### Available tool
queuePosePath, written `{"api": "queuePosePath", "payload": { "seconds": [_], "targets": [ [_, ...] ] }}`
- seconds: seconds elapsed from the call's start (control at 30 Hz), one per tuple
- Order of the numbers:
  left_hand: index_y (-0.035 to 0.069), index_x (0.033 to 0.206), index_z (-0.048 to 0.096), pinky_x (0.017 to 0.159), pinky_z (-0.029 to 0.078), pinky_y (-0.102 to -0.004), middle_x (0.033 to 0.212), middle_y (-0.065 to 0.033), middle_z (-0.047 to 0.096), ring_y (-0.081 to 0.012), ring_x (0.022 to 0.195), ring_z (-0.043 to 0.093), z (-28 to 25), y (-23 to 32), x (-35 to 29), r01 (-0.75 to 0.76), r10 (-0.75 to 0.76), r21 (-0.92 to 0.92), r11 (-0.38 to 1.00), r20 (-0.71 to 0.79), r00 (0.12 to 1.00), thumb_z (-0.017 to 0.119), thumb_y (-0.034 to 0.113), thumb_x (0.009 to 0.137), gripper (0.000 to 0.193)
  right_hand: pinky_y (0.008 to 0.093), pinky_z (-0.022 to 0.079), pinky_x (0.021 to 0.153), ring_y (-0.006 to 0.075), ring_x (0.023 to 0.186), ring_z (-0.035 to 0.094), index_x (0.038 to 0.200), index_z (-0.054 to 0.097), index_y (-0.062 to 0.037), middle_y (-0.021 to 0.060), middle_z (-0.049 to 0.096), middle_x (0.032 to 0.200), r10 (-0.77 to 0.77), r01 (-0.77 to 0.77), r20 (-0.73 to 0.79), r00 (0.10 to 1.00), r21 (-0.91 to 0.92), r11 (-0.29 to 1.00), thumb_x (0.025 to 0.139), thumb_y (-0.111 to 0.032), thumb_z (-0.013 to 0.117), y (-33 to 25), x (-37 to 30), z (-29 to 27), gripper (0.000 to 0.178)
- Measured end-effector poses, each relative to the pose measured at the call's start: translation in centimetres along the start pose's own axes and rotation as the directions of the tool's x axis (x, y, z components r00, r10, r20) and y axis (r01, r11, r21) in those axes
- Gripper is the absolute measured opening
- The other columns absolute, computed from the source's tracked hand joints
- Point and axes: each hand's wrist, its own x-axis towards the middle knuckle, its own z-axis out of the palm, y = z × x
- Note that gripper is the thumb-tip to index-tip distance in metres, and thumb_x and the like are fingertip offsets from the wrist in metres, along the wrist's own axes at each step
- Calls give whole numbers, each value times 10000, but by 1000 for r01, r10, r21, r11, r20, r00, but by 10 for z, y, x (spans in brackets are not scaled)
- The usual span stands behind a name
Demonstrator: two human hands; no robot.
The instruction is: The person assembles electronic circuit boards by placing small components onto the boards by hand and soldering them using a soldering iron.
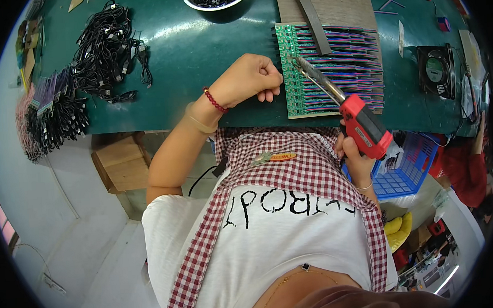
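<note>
While the right hand (355, 156) is wrapped around the handle of a red-and-black soldering gun (364, 127), the left hand (252, 76) is curled beside a green circuit-board panel (292, 91), thumb and forefinger drawn in close; whether anything thin is pinched there, I cannot tell. The two hands are well apart from each other.

The soldering looks partway through: rows of coloured wires (342, 86) already run rightward from the panel along its whole length, and small black parts (275, 42) jut from the upper stretch of its left edge, while the lower stretch seems bare of them. That suggests the lower rows are what is left, though the detail is too small to judge. A white bowl (218, 9) of tiny black pieces stands farther up the green desk (187, 52).

The panel lies on a brown backing board (350, 3), just right of the left hand; the right hand is nearer the body, down and to the right of it. The gun's tip (299, 63) reaches over the panel, contact unclear, and a grey bar (313, 24) overlaps the upper wires
</note>
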Motion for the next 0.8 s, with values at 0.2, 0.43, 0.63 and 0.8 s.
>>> {"api": "queuePosePath", "payload": {
  "seconds": [0.2, 0.43, 0.63, 0.8],
  "targets": [
    [-3, 749, 528, 451, 418, -172, 658, -68, 605, -76, 520, 559, -2, 2, 6, 31, -31, 8, 1000, 27, 999, 575, 101, 831, 141, 243, 426, 572, 97, 633, 518, 837, 578, 7, 20, 560, 721, 22, -22, -19, 1000, -18, 1000, 825, -66, 606, 25, -18, -18, 78],
    [7, 743, 519, 450, 416, -172, 656, -62, 602, -73, 522, 558, -3, 0, 7, 25, -25, -14, 1000, 42, 999, 573, 103, 828, 140, 257, 435, 607, 101, 670, 525, 855, 590, 13, 18, 570, 749, 56, -55, 8, 998, -22, 998, 817, -73, 616, 33, -25, -21, 97],
    [11, 741, 516, 446, 409, -174, 653, -59, 598, -73, 520, 553, -3, -1, 8, 19, -19, 0, 1000, 38, 999, 570, 102, 823, 134, 261, 434, 595, 104, 658, 525, 836, 591, -6, 14, 564, 737, 59, -54, 28, 998, -149, 987, 810, -63, 614, 36, -26, -26, 66],
    [14, 734, 511, 443, 404, -176, 649, -62, 599, -75, 519, 551, -3, -3, 9, 3, -3, 4, 1000, 32, 999, 568, 94, 818, 128, 265, 423, 567, 103, 634, 521, 835, 588, -10, 5, 559, 710, 77, -58, 100, 992, -174, 983, 818, -76, 612, 31, -28, -25, 73]
  ]
}}
